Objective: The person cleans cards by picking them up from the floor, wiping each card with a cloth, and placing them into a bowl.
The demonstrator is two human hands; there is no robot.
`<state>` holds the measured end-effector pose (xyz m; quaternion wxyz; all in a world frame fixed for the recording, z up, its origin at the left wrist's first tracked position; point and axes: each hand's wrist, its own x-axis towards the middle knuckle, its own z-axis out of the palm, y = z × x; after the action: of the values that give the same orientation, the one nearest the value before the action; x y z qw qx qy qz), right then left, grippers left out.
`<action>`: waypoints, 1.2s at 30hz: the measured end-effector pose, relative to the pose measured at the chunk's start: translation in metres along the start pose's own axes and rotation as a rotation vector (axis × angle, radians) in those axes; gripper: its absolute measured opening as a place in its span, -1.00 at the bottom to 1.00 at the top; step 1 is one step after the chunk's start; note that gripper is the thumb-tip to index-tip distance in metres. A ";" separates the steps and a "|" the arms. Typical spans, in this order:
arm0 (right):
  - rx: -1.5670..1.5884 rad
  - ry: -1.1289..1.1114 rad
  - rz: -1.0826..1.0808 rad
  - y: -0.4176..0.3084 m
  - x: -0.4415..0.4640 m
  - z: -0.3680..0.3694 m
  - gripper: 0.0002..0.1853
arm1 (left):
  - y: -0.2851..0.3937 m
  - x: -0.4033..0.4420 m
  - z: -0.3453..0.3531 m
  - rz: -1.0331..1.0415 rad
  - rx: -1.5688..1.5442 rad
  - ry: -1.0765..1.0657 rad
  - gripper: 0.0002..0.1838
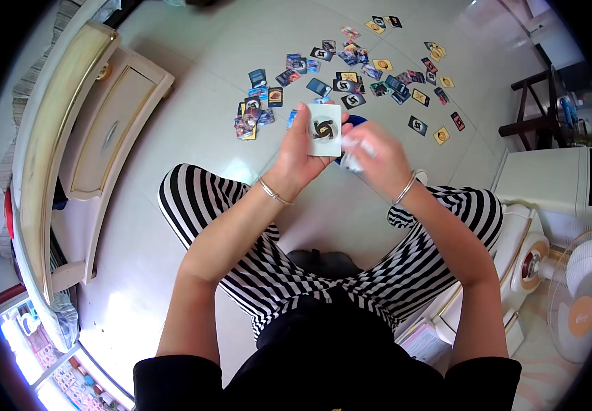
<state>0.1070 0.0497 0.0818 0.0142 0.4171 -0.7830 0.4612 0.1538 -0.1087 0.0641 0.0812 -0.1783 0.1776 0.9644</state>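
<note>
My left hand [292,159] is closed around a white-bordered card [325,118] with a dark swirl mark, held upright above the floor. Whether more cards lie behind it, I cannot tell. Just to its right, my right hand [386,159] is blurred by motion, its fingers curled about a blurred whitish thing [352,159] that I cannot make out. A dark blue object [356,120] shows partly behind the two hands; the rest of it is hidden. Beyond the hands, many cards [344,85] lie scattered on the floor, some overlapping, with black, blue and yellow faces.
My crossed legs in striped trousers [200,198] frame the tiled floor [200,89]. A cream cabinet [114,130] stands on the left. To the right are a dark wooden stool [530,109], a white box-shaped unit [542,175] and a fan [580,301].
</note>
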 end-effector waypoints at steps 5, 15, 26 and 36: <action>0.773 0.106 0.643 0.005 0.014 -0.006 -0.84 | -0.006 0.008 -0.009 -0.030 0.062 0.066 -0.56; -0.067 0.135 0.092 0.000 0.024 0.008 -0.88 | -0.003 -0.015 0.021 -0.186 0.034 -0.092 -0.49; -0.173 0.011 -0.206 -0.002 0.022 0.017 -0.86 | -0.003 0.002 -0.016 -0.230 -0.118 -0.258 -0.49; -0.265 0.031 -0.250 0.001 0.010 0.020 -0.85 | -0.003 -0.003 0.003 -0.129 -0.010 -0.036 -0.47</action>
<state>0.1072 0.0294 0.0736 0.1385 0.4984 -0.7787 0.3550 0.1561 -0.1050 0.0669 0.1457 -0.1726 0.1596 0.9610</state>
